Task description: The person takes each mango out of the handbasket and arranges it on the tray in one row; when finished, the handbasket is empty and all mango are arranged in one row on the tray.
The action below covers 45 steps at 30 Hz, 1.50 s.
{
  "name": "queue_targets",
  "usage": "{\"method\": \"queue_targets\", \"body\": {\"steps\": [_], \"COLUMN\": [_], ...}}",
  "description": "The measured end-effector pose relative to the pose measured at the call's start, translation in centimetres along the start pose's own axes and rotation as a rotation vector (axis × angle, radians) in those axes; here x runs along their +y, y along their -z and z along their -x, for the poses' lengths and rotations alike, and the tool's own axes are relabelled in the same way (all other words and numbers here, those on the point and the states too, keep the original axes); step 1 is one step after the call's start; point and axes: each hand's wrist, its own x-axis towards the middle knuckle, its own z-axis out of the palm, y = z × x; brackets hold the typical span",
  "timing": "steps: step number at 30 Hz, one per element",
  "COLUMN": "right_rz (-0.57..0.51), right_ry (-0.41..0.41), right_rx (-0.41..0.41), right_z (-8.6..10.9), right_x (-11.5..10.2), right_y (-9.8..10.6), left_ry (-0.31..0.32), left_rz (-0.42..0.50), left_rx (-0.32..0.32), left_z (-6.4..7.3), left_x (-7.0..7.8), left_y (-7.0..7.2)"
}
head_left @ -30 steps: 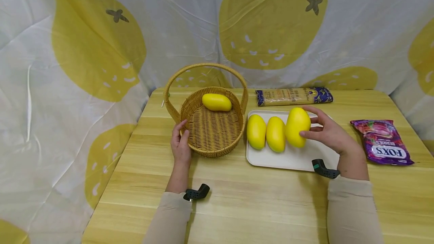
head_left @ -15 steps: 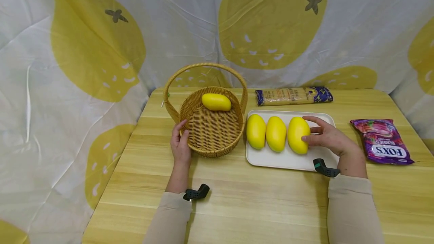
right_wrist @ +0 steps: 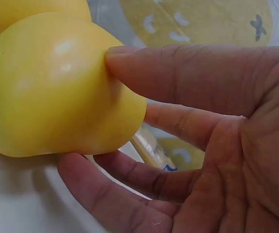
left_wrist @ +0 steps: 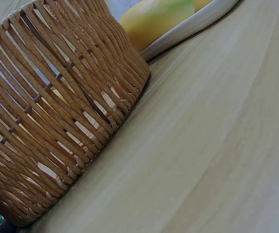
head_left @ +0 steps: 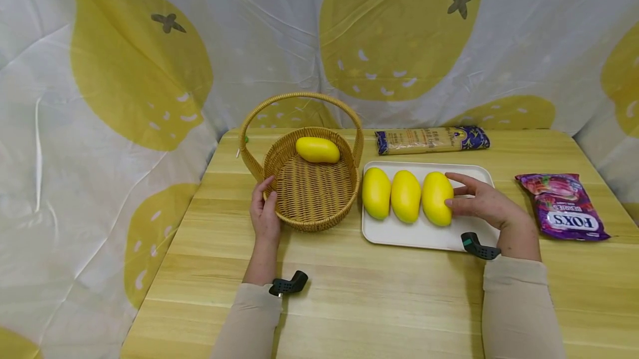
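Observation:
In the head view my left hand point(head_left: 264, 215) holds the left side of a round wicker basket point(head_left: 312, 223) with a tall arched handle; the woven wall point(left_wrist: 66, 107) fills much of the left wrist view. One yellow mango point(head_left: 317, 150) lies inside, against the back wall. My right hand point(head_left: 481, 201) grips the right side of another mango point(head_left: 437, 199) at a white tray point(head_left: 409, 238), thumb on its near surface and fingers behind. In the right wrist view the fingertips point(right_wrist: 76, 170) curve beneath this mango. Two more mangoes, the left one point(head_left: 376, 193) and the middle one point(head_left: 406, 196), lie beside it.
A flat noodle packet point(head_left: 431, 140) lies behind the tray at the table's back edge. To the right of the tray is a purple candy bag point(head_left: 564, 206). A lemon-print curtain point(head_left: 274, 31) hangs behind the wooden table point(head_left: 379, 303).
My right hand has lowered the mango onto the tray, to the right of the other two, and still touches it. The left hand has stayed at the basket.

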Motion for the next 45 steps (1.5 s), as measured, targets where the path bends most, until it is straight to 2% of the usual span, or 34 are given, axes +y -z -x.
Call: {"method": "queue_targets", "body": {"steps": [6, 14, 25, 37, 42, 45], "right_rz": [0.022, -0.002, 0.111, 0.119, 0.127, 0.18], "right_ry": [0.011, -0.01, -0.013, -0.037, -0.01, 0.012], "right_rx": [-0.007, -0.011, 0.005, -0.001, 0.034, 0.096], "right_z": [0.1, 0.0, 0.0, -0.1, 0.0, 0.4], "right_x": [-0.3, -0.5, -1.1, -1.4, -1.9, -2.7], "right_y": [0.0, -0.2, -0.4, -0.5, -0.5, -0.4], "left_ry": [-0.002, 0.015, 0.014, 0.01, 0.012, 0.012], "left_rz": [-0.002, 0.004, 0.012, -0.009, -0.005, -0.002], "left_rx": [-0.008, -0.01, -0.007, -0.002, -0.005, -0.008], "left_z": [0.0, 0.2, 0.2, 0.0, 0.1, 0.1], "left_x": [-0.1, -0.1, -0.1, -0.2, -0.3, -0.4], "left_y": [0.2, 0.2, 0.3, 0.3, 0.3, 0.4]}}
